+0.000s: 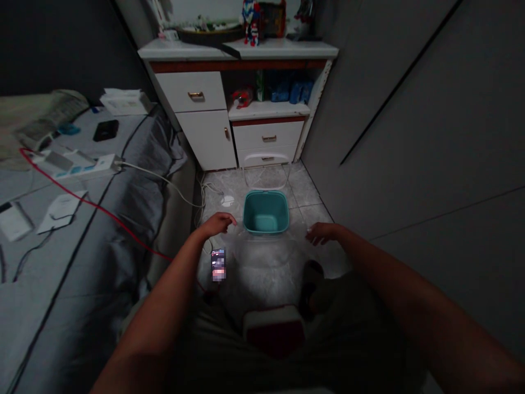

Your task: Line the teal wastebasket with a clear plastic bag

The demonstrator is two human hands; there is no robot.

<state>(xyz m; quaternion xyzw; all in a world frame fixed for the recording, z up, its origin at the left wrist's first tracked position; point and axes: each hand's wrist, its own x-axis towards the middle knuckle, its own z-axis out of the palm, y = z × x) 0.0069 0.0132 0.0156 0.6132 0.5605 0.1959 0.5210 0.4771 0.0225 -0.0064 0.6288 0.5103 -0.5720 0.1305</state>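
My left hand (220,222) is at the left of a teal bin (266,213), its fingers bent and pinched together. My right hand (322,233) is at the bin's right, fingers also curled. Between the hands, in front of the bin, stretches a faint see-through film (266,249) that looks like clear plastic; its edges are hard to make out. Both hands seem to hold its sides. The bin stands upright on the floor with its mouth up. A pale rectangular ring (267,187) rises behind its back rim.
A lit phone (219,265) lies on the floor at the left. A white and dark red object (274,328) is between my legs. A bed (135,230) with a power strip (88,167) and cables flanks the left, a white cabinet (200,137) the back, grey panels (410,137) the right.
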